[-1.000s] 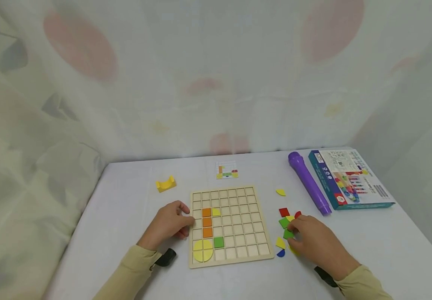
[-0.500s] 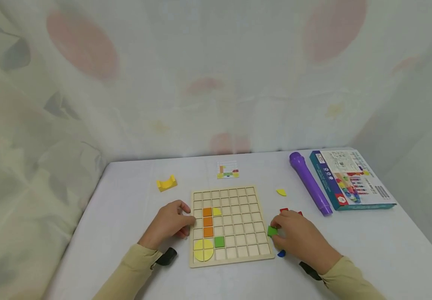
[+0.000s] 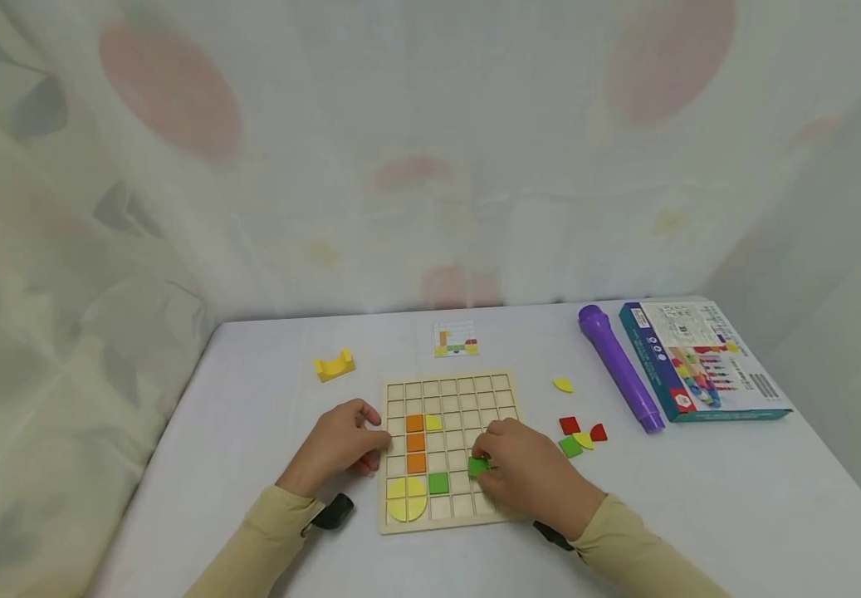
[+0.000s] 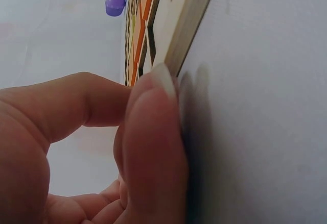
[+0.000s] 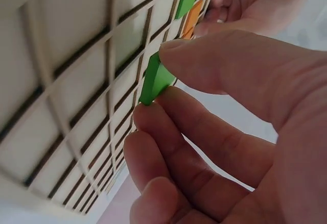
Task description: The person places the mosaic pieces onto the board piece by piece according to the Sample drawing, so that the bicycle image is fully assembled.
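Note:
A wooden grid board (image 3: pixel 445 515) lies flat on the table, with orange, green and yellow pieces in its left part. My left hand (image 3: pixel 339 440) holds the board's left edge, thumb and a finger meeting there in the left wrist view. Over the board's right half, my right hand (image 3: pixel 530 473) pinches a green square tile (image 3: pixel 478 467) between thumb and fingers. In the right wrist view that green tile (image 5: pixel 157 80) is tilted above the cells. Right of the board lie another green tile (image 3: pixel 570 447), red pieces (image 3: pixel 569 425) and a yellow piece (image 3: pixel 584 441).
A small pattern card (image 3: pixel 456 339) lies behind the board. Yellow quarter piece (image 3: pixel 563 385), purple stick-like toy (image 3: pixel 620 370) and printed box (image 3: pixel 706 357) are on the right. A yellow curved block (image 3: pixel 335 365) sits at the back left. Curtains enclose the table.
My right hand has taken a green tile from the loose pieces and carried it left over the board. The left hand stays at the board's edge.

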### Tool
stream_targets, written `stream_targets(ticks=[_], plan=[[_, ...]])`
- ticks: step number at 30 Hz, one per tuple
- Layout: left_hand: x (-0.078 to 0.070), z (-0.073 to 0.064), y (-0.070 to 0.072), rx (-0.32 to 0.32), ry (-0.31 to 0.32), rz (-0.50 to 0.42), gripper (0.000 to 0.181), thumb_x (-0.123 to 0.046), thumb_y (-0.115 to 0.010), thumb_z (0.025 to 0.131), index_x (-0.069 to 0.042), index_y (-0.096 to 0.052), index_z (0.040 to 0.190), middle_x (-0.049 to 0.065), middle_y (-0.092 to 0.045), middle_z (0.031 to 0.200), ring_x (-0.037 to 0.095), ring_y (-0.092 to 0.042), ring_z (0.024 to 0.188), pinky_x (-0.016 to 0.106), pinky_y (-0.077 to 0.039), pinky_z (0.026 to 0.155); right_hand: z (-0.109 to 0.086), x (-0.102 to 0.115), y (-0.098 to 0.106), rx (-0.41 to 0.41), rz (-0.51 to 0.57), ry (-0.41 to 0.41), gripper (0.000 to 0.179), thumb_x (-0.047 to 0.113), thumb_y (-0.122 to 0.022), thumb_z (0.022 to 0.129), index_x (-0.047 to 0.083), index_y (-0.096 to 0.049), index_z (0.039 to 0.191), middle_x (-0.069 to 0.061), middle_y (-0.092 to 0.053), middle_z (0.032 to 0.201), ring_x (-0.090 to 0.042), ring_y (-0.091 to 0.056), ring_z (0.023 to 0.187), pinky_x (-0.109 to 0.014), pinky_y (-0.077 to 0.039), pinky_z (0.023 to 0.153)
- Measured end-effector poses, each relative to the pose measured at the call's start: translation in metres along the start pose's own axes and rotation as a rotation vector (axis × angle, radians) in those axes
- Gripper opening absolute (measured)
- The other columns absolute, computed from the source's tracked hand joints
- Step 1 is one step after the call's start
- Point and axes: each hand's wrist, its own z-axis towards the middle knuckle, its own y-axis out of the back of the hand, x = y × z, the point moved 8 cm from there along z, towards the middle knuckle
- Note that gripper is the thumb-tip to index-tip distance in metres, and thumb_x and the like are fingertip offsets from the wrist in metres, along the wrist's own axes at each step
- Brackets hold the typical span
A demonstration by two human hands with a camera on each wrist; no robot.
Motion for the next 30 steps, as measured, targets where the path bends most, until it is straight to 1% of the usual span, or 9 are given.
stream_targets(ticks=[8,15,30], plan=[[0.000,0.001,0.002,0.000,-0.010,0.010,0.031,-0.019,-0.081,0.088,-0.008,-0.064,0.110,0.009,-0.071,0.071,0.020,-0.070,0.055,0.032,-0.059,0.056,0.004,0.014,-0.008,0.013,0.034,0.060,0.016,0.012,-0.082,0.087,0.016,-0.080,0.102,0.008,-0.070,0.097,-0.009,-0.058,0.092,-0.030,-0.058,0.080],[0.001,0.001,0.001,0.000,-0.008,-0.008,0.031,-0.018,-0.081,0.087,-0.008,-0.064,0.110,0.010,-0.071,0.071,0.020,-0.070,0.055,0.032,-0.059,0.055,0.006,0.017,-0.014,0.007,0.012,0.092,0.014,0.014,-0.082,0.087,0.017,-0.081,0.101,0.008,-0.070,0.095,-0.009,-0.056,0.090,-0.028,-0.057,0.078],[0.002,0.001,0.001,0.002,-0.004,-0.001,0.031,-0.019,-0.082,0.088,-0.008,-0.064,0.110,0.009,-0.071,0.072,0.020,-0.070,0.055,0.032,-0.059,0.056,0.005,0.023,-0.013,-0.018,-0.001,0.127,0.015,0.011,-0.084,0.085,0.015,-0.080,0.099,0.006,-0.069,0.092,-0.008,-0.055,0.087,-0.027,-0.055,0.076]])
